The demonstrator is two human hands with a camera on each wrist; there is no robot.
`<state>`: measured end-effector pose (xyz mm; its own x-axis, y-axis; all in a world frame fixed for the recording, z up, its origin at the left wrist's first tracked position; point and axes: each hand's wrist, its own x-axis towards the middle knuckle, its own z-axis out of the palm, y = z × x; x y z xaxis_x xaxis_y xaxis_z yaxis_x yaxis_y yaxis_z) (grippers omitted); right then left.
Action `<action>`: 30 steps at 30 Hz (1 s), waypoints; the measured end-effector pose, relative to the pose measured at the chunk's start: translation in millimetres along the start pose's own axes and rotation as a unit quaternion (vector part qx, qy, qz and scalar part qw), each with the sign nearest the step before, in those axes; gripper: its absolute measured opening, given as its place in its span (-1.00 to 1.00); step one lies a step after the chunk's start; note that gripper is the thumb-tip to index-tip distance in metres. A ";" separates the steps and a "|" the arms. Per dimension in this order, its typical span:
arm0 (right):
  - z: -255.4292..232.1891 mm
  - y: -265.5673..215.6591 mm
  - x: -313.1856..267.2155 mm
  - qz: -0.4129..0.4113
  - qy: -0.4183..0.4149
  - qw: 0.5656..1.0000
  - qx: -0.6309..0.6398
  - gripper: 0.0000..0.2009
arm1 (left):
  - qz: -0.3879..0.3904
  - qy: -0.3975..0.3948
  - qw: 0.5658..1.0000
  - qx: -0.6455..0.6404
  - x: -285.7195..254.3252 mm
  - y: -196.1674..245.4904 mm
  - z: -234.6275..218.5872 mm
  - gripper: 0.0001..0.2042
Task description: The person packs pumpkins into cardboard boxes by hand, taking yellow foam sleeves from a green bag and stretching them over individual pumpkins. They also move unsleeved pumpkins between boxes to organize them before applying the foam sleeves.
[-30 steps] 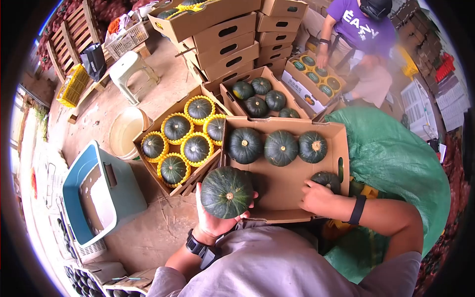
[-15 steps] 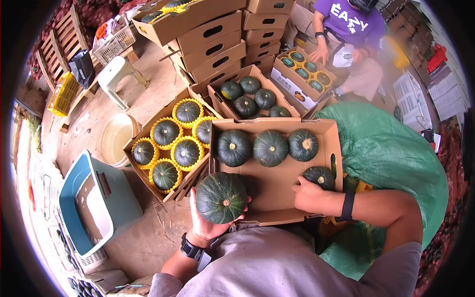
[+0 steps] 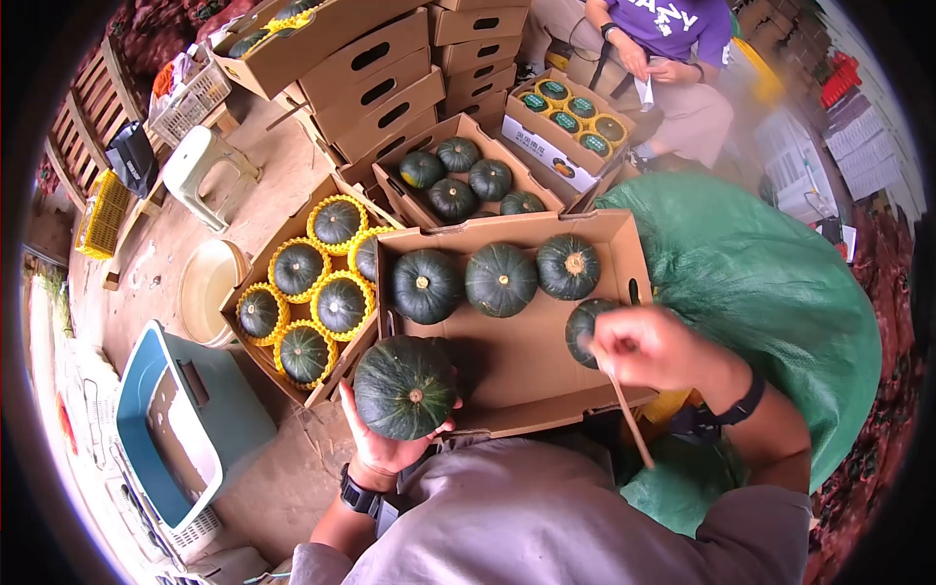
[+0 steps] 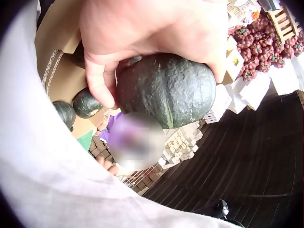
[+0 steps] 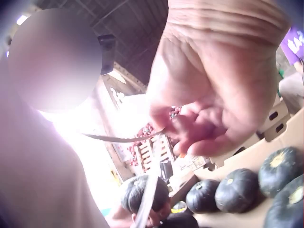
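My left hand (image 3: pixel 378 450) holds a large dark green pumpkin (image 3: pixel 405 388) from below, over the near left corner of an open cardboard box (image 3: pixel 526 385). In the left wrist view, thumb and fingers curve round the sides of this pumpkin (image 4: pixel 166 90). My right hand (image 3: pixel 651 346) is raised at the box's right end, its fingers pinching a thin brown strip (image 3: pixel 630 417) that hangs toward me. Just behind those fingers sits a smaller pumpkin (image 3: pixel 585 333), partly covered by them. Three more pumpkins (image 3: pixel 500 280) line the box's far side.
Left of the box stands a carton of pumpkins in yellow foam nets (image 3: pixel 299 268); behind is another carton of pumpkins (image 3: pixel 453 200). A green sack (image 3: pixel 751 263) bulges at the right. A blue tub (image 3: pixel 239 409) stands at left. A seated person (image 3: pixel 673 88) is beyond, near stacked boxes (image 3: pixel 366 93).
My right hand has left the small pumpkin in the box's right end and risen, now with a thin strip in its fingers. The left hand still holds the large pumpkin. The head view has shifted.
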<state>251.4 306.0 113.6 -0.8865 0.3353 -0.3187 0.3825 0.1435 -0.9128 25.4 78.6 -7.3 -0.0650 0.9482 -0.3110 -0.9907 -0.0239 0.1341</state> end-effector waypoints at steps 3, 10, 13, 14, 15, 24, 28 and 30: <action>12.3 30.8 -62.6 0.092 -0.326 0.918 -0.205 -0.84 | 0.022 0.012 0.995 0.095 0.8 0.0 3.8 -0.03; -4.8 46.6 -61.4 -0.085 0.108 0.837 -0.530 -0.77 | -0.005 -0.074 0.827 0.557 42.9 -2.0 55.8 -0.11; -0.9 53.2 -36.3 -0.002 0.095 0.772 -0.629 -0.27 | 0.088 -0.130 0.482 0.862 57.1 -18.8 83.8 -0.12; -1.3 62.8 -27.2 0.040 0.054 0.771 -0.633 -0.11 | 0.107 -0.128 0.395 0.904 60.3 -25.1 84.7 -0.13; -0.2 74.5 -18.5 0.052 0.022 0.769 -0.637 0.00 | 0.104 -0.138 0.343 0.923 65.2 -29.1 81.9 -0.13; -6.4 89.5 5.3 -0.066 0.077 0.985 -0.137 -0.11 | 0.101 -0.194 0.198 0.956 81.1 -35.6 68.6 -0.14; -35.4 70.7 -15.8 -0.160 0.039 0.874 0.458 -0.03 | 0.104 -0.252 0.107 0.956 86.3 -41.9 71.0 -0.16; -39.0 77.5 -23.2 -0.223 -0.010 0.805 0.549 -0.13 | 0.126 -0.290 0.078 0.946 100.4 -44.2 66.7 -0.17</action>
<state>311.7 345.6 60.2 -0.8803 0.4617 0.1089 -0.4260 -0.6685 -0.6097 70.6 196.0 18.3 0.5054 0.8613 -0.0529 0.8580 -0.4951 0.1371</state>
